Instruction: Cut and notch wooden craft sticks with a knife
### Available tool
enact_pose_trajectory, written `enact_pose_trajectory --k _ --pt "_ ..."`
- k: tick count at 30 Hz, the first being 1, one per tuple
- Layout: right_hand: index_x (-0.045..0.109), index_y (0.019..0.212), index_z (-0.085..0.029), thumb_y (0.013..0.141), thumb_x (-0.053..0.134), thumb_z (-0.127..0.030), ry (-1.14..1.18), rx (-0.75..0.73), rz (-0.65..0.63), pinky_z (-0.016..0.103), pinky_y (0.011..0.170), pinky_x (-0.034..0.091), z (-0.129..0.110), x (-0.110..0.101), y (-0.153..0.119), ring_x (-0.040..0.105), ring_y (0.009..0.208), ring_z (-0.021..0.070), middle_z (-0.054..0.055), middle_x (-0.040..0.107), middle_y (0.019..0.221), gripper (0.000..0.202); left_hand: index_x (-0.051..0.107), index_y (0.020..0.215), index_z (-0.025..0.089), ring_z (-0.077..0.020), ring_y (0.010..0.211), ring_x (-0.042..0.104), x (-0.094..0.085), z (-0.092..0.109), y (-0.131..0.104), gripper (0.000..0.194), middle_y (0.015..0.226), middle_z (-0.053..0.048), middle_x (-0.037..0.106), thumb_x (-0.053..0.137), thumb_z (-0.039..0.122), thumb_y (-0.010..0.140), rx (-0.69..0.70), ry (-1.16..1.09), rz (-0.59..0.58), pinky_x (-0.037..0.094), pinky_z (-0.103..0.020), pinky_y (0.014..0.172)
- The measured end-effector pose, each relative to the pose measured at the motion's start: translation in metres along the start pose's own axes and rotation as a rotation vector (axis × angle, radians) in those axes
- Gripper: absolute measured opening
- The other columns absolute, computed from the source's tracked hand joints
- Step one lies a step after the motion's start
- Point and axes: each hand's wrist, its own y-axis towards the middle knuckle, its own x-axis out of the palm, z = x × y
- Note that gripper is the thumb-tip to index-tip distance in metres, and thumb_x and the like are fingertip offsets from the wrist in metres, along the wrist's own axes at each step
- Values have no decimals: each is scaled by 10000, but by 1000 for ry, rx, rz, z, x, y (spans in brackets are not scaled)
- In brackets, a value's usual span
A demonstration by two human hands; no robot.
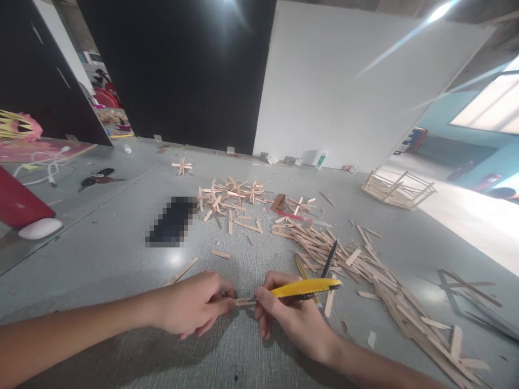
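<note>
My left hand (203, 302) pinches the left end of a small wooden stick (244, 302) low in the middle of the head view. Facing it, my right hand (284, 310) is closed around a yellow cutter (306, 288), whose front end points left and meets the stick between the two hands. Dark marks show on the stick's face. Just above my left wrist a longer loose stick (183, 272) lies on the grey table (133, 275).
A long heap of wooden sticks (385, 275) spreads to the right, with a black pen (330, 258) beside it. Star-shaped stick pieces (235, 193) lie further back. A pixelated dark rectangle (172, 221) is at the left, and a stick frame (398, 189) stands back right.
</note>
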Motion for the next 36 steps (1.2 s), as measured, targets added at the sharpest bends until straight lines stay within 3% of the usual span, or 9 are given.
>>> enact_pose_trajectory --k 15,28,36 --pt "611 747 -160 884 726 -565 -42 -13 -48 255 526 503 -4 -1 1 617 509 126 21 646 617 443 491 870 223 -83 301 386 -1 1 1 397 514 71 511 409 572 1043 3 -13 -5 279 -166 297" --pt "579 691 -191 865 728 -544 -187 -7 -22 239 491 440 -10 2 0 573 464 124 5 623 537 421 547 960 200 -94 306 387 0 3 0 438 521 67 512 402 607 1033 -16 24 -6 278 -187 303" --pt "568 683 -196 847 771 -480 -119 -3 -19 241 474 446 -6 0 -1 568 437 128 3 628 515 386 542 953 205 -92 315 381 -1 7 -2 457 541 63 512 378 625 1032 -36 53 -3 275 -186 307"
